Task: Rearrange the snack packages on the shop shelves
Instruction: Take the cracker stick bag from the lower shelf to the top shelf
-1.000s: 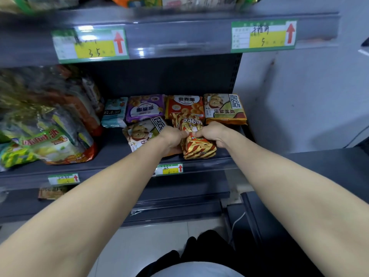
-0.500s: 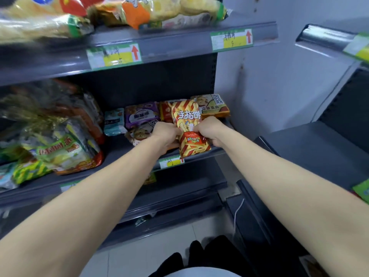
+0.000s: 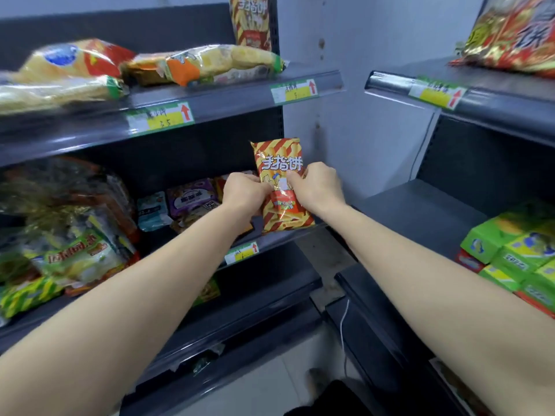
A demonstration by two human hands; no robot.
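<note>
Item: one striped red-and-yellow snack packet (image 3: pixel 279 159), upright, printed face toward the camera, hanging in the air in front of the right end of the middle shelf (image 3: pixel 300 234). Its lower end is overlapping the shelf lip in view; whether it is touching cannot be told. Holders: the left hand (image 3: pixel 244 192) is gripping the packet's left edge and the right hand (image 3: pixel 319 187) its right edge, the fingers of both curling round onto the wrapper at mid-height. Neighbouring stock: a purple packet (image 3: pixel 192 198) and a teal packet (image 3: pixel 151 210) are lying flat further back on the same shelf. A packet of the same design (image 3: pixel 250 19) is standing at the right end of the upper shelf (image 3: pixel 228 99), by the back panel. Step in hand, as a judgement: the packet is probably travelling to a new spot, and the place by its twin looks the likeliest. Handling notes: the contents are likely brittle, so the fingers should be pinching the side seams and not squeezing the belly. The packet should be rising clear of the upper price rail (image 3: pixel 294 91) before going inward. It should be landing on its base, face outward, leaning on the back panel beside its match, not on the yellow bags (image 3: pixel 210 66) nearby.
</note>
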